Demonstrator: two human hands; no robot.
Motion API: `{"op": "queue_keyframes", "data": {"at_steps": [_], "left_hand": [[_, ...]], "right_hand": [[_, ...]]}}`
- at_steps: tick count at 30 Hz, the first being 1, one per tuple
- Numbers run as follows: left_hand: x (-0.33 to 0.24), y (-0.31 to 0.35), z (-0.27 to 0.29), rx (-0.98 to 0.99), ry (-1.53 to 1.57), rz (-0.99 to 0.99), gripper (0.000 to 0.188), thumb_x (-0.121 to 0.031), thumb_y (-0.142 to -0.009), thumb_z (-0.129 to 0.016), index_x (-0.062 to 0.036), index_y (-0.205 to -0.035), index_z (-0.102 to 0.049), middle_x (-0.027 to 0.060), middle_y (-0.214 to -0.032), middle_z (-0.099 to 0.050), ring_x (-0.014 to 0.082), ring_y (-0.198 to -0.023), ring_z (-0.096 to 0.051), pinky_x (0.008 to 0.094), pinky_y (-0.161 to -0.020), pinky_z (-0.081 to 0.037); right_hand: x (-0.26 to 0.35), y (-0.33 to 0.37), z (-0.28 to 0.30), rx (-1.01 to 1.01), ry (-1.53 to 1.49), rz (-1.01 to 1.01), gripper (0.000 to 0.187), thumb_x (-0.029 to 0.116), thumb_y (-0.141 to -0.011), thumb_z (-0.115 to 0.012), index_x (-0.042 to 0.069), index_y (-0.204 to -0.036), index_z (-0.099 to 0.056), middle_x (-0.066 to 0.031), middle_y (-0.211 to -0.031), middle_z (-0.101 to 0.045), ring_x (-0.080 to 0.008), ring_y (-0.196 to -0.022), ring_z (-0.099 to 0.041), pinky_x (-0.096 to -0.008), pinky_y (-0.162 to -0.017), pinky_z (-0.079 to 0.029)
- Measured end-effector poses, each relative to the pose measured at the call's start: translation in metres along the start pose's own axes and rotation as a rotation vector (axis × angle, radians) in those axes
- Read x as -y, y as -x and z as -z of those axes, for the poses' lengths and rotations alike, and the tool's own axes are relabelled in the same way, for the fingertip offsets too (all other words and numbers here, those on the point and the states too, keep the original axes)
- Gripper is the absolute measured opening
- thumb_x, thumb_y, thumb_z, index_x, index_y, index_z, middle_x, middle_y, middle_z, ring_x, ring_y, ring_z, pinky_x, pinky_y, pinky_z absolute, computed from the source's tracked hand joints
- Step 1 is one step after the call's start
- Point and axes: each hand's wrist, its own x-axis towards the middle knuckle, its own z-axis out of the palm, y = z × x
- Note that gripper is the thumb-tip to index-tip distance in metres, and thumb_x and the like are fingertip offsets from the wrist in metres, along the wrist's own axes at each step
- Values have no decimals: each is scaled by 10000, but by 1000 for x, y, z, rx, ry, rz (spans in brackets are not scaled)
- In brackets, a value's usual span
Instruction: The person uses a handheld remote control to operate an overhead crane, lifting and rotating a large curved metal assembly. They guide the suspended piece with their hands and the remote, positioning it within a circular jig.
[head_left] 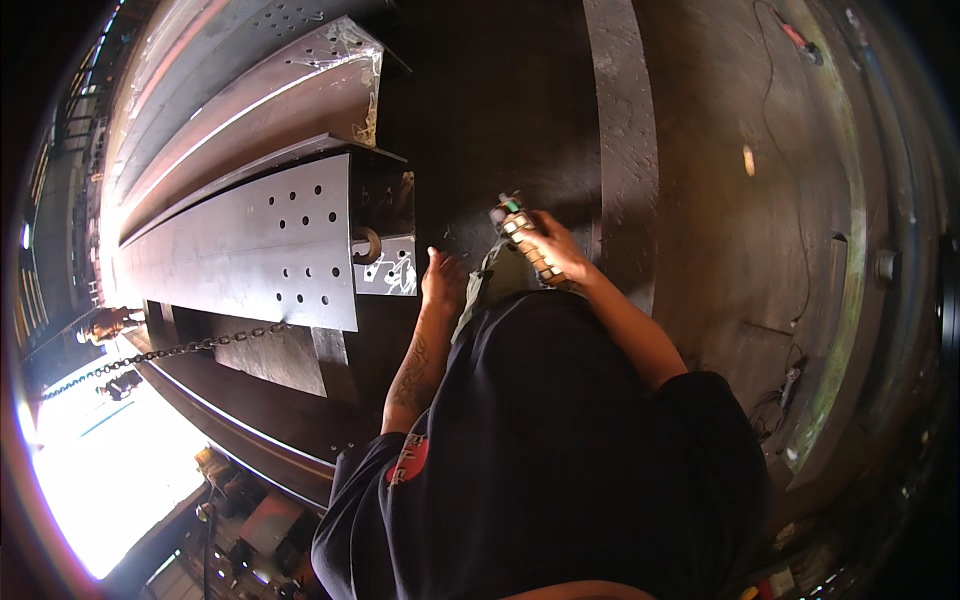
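Observation:
My right hand (560,250) is wrapped round a hand-held remote control (530,245), a long yellowish body with rows of pale buttons and a green part near its far end. Just right of the end of a large grey steel beam (240,240) is my left hand (443,280). It holds nothing; its thumb stands up, apart from the other fingers, which are partly in shadow. Bolt holes dot the beam's flat face. A curved metal hook (368,245) sits at the beam's end, beside a plate with white scribbles (390,268).
More steel beams (260,105) lie behind on the left. A chain (180,350) runs from the beam toward the bright opening (120,470), where another person (105,325) is partly visible. A flat steel strip (627,130) crosses the floor; cables (765,90) lie at right.

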Motion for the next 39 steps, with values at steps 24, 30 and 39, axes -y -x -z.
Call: {"op": "queue_keyframes", "data": {"at_steps": [24,30,39], "left_hand": [[-132,-166,5,-116,-745,-139,543,-401,-822,-712,41,-1120,-612,148,-1056,-662,218,-1004,-610,323,-876,-465],[-128,-190,25,-116,-658,-22,536,-385,-823,-717,50,-1115,-604,86,-936,-650,132,-751,-582,273,-657,-468],[-169,-228,-25,-195,-675,153,598,-425,-808,-723,66,-1118,-583,127,-952,-663,169,-763,-609,305,-678,-496]], "right_hand": [[-46,-132,145,-153,875,-717,774,434,-718,-694,-6,-1300,-433,-256,-1184,-592,-382,-1095,-586,-408,-910,-460],[-5,-212,149,-198,898,-636,778,462,-727,-681,-17,-1282,-421,-295,-1153,-591,-437,-1116,-558,-446,-920,-451],[63,-372,164,-218,928,-627,792,513,-766,-641,11,-1321,-379,-312,-1227,-544,-447,-1157,-528,-482,-948,-422]]}}
